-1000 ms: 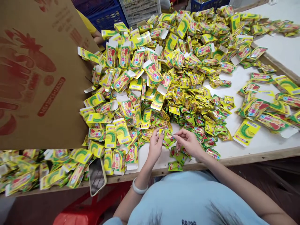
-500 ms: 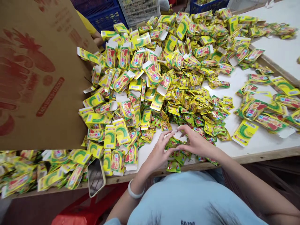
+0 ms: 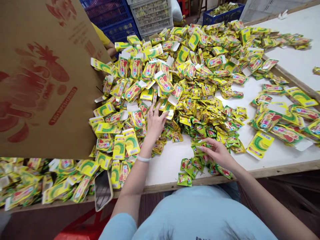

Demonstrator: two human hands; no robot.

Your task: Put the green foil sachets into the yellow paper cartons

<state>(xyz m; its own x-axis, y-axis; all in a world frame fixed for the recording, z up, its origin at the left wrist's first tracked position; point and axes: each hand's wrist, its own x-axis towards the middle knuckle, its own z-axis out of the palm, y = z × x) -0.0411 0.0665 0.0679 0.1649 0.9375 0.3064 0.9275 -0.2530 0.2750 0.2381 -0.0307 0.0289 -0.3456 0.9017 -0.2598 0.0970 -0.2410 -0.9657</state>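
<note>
your hands: two, bare, well apart
your left hand: on the heap of boxes, fingers spread, palm down, one ring, pale wristband at the wrist; whether it grips a box, cannot tell
your right hand: thumb and fingers bent toward one another over green sachets near the table's front edge; whether they pinch one, cannot tell
yellow sachets: heaped beyond your right hand, beside the boxes
table: white top, wooden edge
carton: brown, red print, on your left
phone: by your left forearm, overhanging the table edge
crates: blue and white, stacked behind the heap
stool: red, low on your left
</note>
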